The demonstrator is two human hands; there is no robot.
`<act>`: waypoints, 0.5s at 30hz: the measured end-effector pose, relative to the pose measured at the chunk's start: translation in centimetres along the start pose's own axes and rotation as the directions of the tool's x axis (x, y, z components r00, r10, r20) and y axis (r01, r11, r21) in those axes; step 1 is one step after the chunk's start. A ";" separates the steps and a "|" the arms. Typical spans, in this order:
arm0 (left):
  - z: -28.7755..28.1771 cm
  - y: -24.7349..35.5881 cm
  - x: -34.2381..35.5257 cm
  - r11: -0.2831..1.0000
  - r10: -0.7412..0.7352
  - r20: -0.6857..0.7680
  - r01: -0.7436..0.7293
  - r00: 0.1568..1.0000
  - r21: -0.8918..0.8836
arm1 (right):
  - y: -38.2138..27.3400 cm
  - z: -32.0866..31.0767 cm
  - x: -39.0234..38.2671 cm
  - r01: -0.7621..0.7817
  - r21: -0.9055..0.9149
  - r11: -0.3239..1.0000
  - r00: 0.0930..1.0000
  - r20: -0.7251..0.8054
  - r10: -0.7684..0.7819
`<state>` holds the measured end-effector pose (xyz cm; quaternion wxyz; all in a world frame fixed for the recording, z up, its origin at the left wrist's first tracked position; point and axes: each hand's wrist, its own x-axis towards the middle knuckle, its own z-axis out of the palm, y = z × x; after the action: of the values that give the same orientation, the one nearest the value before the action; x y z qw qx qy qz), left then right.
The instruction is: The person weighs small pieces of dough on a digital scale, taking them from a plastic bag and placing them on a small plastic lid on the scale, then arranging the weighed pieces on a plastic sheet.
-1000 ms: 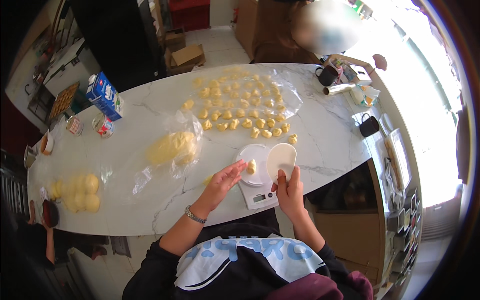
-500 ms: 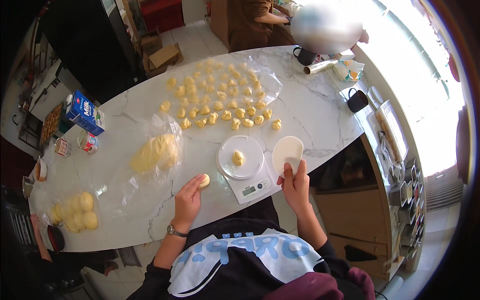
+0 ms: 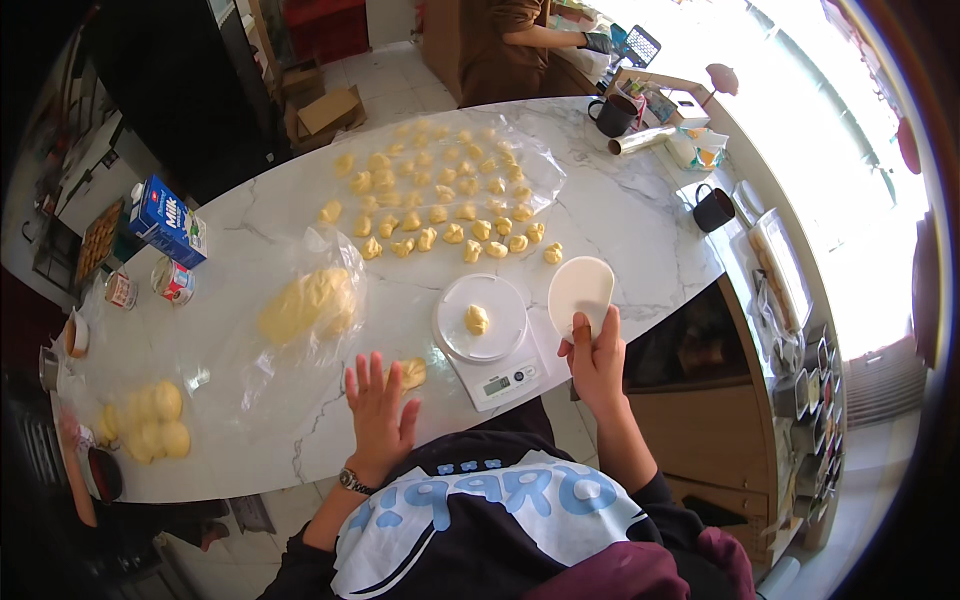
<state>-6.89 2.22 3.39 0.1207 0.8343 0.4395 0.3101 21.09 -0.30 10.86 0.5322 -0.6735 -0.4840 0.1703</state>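
— Dough piece (image 3: pixel 414 373), on the table (image 3: pixel 640 240): where do we place it relative to the fingers?

— We find it at the left hand (image 3: pixel 377 418), just right of the index fingertip and forward of the thumb. Whether the index finger touches it, we cannot tell; the finger overlaps its near side in our view.

— And how do we describe that hand?

— We see it flat, back upward, its fingers extended and spread, grasping nothing.

— What of the right hand (image 3: pixel 598 372)?

— There we note a pinch: the thumb presses on the face of a pale oval scraper (image 3: pixel 582 285), with the other fingers curled at its edge. We see the scraper's broad end pointing away from the person, to the right of the scale (image 3: pixel 512 385).

— Do we mark other dough?

— We mark one lump (image 3: pixel 476 319) on the scale's round pan (image 3: pixel 455 337), apart from both hands. Beyond it we see rows of small lumps (image 3: pixel 427 239), many under a plastic sheet (image 3: pixel 540 165); to the left, a large mass (image 3: pixel 310 305) lies in a clear bag (image 3: pixel 352 258).
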 end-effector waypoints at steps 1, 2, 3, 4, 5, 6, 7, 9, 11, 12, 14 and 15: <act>-0.3 -0.6 -0.2 0.998 0.066 -0.067 -0.067 0.996 -0.011 | -0.1 -0.3 0.0 -0.042 -0.011 0.999 0.999 0.019 0.042; -0.6 -1.0 -0.3 0.992 0.126 -0.140 -0.129 0.982 -0.014 | -0.3 -0.5 0.2 -0.078 -0.020 0.997 0.996 0.043 0.078; -0.4 -1.3 0.0 0.995 0.103 0.068 -0.103 0.992 0.001 | -0.3 -0.7 0.3 -0.113 -0.031 0.993 0.991 0.067 0.114; 0.1 -1.9 0.6 0.996 0.072 0.273 -0.081 0.959 0.021 | -0.3 -0.8 0.4 -0.120 -0.023 0.993 0.991 0.063 0.121; 0.3 -2.1 1.1 0.997 0.037 0.466 -0.066 0.884 0.046 | 0.0 -0.8 0.4 -0.128 -0.012 0.992 0.990 0.056 0.128; 0.3 -2.1 1.2 0.986 0.047 0.446 -0.113 0.894 0.122 | 0.1 -0.8 0.5 -0.135 -0.001 0.991 0.990 0.049 0.135; 0.2 -2.1 1.5 0.986 0.055 0.434 -0.117 0.899 0.118 | -0.2 -0.8 0.6 -0.121 0.003 0.993 0.992 0.048 0.120; -0.2 -1.9 1.9 0.987 0.069 0.419 -0.123 0.905 0.101 | -0.7 -0.8 0.7 -0.102 0.003 0.995 0.994 0.044 0.102; -0.4 -0.5 2.6 0.995 0.077 0.266 -0.093 0.961 0.047 | -0.2 -0.5 0.5 -0.079 0.026 0.997 0.997 0.025 0.078; -0.4 0.3 3.1 0.996 0.076 0.189 -0.081 0.979 0.021 | 0.0 -0.3 0.4 -0.069 0.040 0.997 0.998 0.016 0.069; 0.2 0.9 5.4 0.983 0.136 0.152 -0.114 0.979 -0.146 | 0.1 0.3 0.3 -0.096 0.039 0.995 0.995 0.043 0.095; 0.5 1.3 6.8 0.966 0.159 0.125 -0.128 0.979 -0.226 | 0.0 0.5 0.3 -0.106 0.038 0.994 0.993 0.061 0.104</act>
<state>-2.85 6.99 6.43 0.2189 0.8659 0.3317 0.3038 20.84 0.28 10.77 0.5217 -0.6816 -0.4597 0.2278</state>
